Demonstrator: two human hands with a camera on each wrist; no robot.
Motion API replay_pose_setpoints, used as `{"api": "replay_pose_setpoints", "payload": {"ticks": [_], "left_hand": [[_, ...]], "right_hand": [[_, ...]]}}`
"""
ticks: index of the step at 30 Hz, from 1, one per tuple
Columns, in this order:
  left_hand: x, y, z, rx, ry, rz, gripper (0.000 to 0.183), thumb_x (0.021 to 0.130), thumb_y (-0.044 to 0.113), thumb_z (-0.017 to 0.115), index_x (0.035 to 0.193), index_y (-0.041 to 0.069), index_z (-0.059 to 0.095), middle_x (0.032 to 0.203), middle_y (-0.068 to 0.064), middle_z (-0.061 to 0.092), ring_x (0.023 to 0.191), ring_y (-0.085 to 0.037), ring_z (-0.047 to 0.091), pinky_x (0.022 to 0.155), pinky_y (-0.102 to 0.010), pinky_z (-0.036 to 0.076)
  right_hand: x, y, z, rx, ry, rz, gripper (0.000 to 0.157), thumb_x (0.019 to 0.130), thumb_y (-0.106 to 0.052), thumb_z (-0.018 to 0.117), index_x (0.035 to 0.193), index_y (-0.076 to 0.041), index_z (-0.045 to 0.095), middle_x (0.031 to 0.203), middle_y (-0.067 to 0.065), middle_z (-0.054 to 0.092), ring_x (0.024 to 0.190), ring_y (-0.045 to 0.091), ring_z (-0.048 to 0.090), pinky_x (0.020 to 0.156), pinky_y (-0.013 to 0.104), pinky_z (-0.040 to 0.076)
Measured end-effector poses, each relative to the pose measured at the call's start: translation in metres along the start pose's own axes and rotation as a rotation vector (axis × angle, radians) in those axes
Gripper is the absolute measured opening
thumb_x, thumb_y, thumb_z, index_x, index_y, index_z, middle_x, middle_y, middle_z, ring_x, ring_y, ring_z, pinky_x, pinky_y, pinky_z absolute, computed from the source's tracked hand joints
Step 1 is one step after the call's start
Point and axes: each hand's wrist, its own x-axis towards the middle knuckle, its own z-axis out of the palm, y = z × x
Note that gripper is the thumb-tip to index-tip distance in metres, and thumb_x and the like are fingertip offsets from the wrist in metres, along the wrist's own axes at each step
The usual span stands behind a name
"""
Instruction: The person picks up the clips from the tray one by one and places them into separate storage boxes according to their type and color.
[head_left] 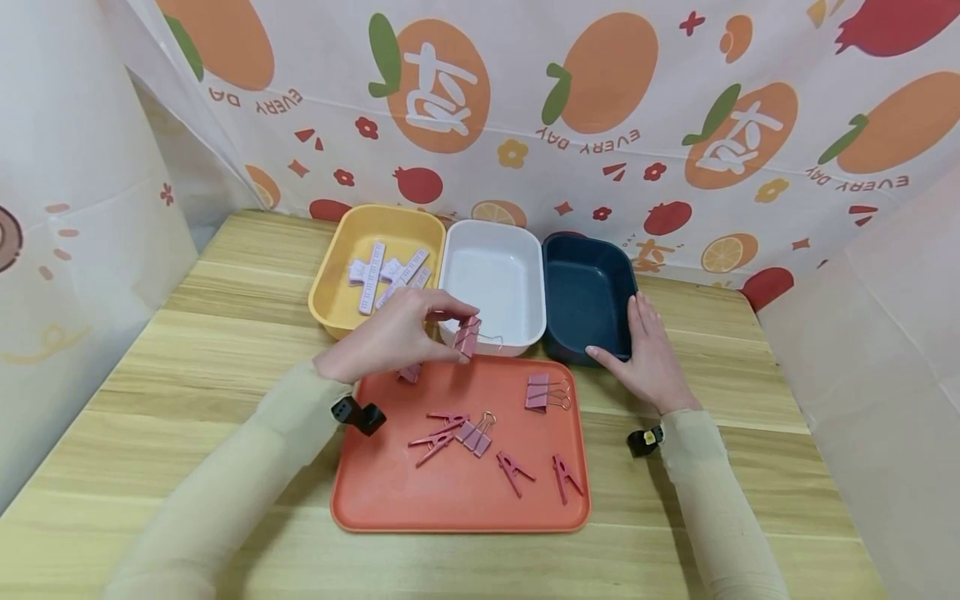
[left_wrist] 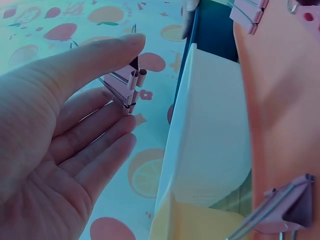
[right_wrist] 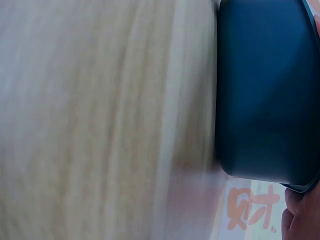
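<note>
From where I stand, taking the tray as the clock with twelve away from the person, the left hand [head_left: 397,329] is partly closed, pinching a pink folded-metal binder clip [head_left: 467,336] between thumb and fingertips. That clip hangs in the air at twelve o'clock, near the close wall of the glossy white round-cornered bin [head_left: 495,279]; its edges are rolled into little tubes and thin wire handles stick out. The right hand [head_left: 656,358] is spread open, with nothing lifted, its fingers lying along the three o'clock side of a smooth navy round-cornered bin [head_left: 588,304] and its thumb at the near rim.

The navy bin sits between one and two o'clock, the white one at twelve, and a matching yellow bin [head_left: 322,300] at eleven, holding flat pale-lilac printed strip clips [head_left: 371,279], some overlapping.

Below them lies the shallow orange-red tray [head_left: 405,510], rectangular with rounded corners and a raised lip. On it, one pinkish wire-handled binder clip [head_left: 474,437] rests about the middle, another [head_left: 537,392] lies at two o'clock, and a third [head_left: 410,372], partly hidden by the left arm, is at eleven. Slim A-shaped dark-pink clothespins [head_left: 433,443] bunch at nine o'clock, just beside the middle clip, and two more [head_left: 514,473] lie apart toward four.

Under everything runs a pale table [head_left: 202,350] with streaky wood grain. Behind hangs a creased white cloth [head_left: 517,175] printed with oranges.
</note>
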Motion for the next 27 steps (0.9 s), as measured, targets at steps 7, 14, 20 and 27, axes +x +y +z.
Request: {"api": "replay_pose_setpoints", "payload": {"ticks": [7, 14, 20, 27], "left_hand": [[0.013, -0.004, -0.002, -0.01, 0.03, -0.004, 0.052, 0.078, 0.019, 0.091, 0.126, 0.011, 0.073, 0.117, 0.002, 0.071, 0.108, -0.024, 0.064, 0.096, -0.043, 0.052], [0.026, -0.013, -0.004, -0.034, 0.04, -0.028, 0.056, 0.077, 0.017, 0.092, 0.127, 0.006, 0.07, 0.119, -0.002, 0.07, 0.112, -0.025, 0.063, 0.1, -0.041, 0.051], [0.038, -0.018, -0.008, -0.037, 0.033, -0.079, 0.056, 0.077, 0.017, 0.092, 0.128, 0.009, 0.07, 0.119, 0.0, 0.069, 0.113, -0.023, 0.063, 0.1, -0.04, 0.05], [0.059, -0.023, -0.016, -0.001, 0.029, -0.103, 0.057, 0.077, 0.019, 0.093, 0.127, 0.008, 0.07, 0.116, -0.002, 0.069, 0.11, -0.026, 0.063, 0.099, -0.04, 0.051]], "right_hand": [[0.0, 0.001, -0.001, -0.002, 0.0, -0.004, 0.114, 0.09, -0.071, 0.059, 0.162, 0.0, 0.006, 0.169, 0.011, -0.002, 0.154, 0.027, -0.003, 0.122, 0.046, 0.004], [0.0, 0.0, -0.001, -0.004, -0.003, 0.003, 0.114, 0.09, -0.072, 0.058, 0.162, 0.0, 0.006, 0.169, 0.012, -0.001, 0.154, 0.027, -0.003, 0.122, 0.047, 0.005], [-0.001, -0.001, -0.001, -0.008, -0.011, 0.007, 0.115, 0.09, -0.072, 0.058, 0.162, -0.001, 0.005, 0.169, 0.012, -0.002, 0.154, 0.026, -0.004, 0.122, 0.047, 0.005], [0.0, -0.001, -0.001, -0.005, -0.016, 0.009, 0.115, 0.09, -0.072, 0.058, 0.162, -0.001, 0.005, 0.169, 0.011, -0.003, 0.154, 0.026, -0.004, 0.122, 0.048, 0.005]]}}
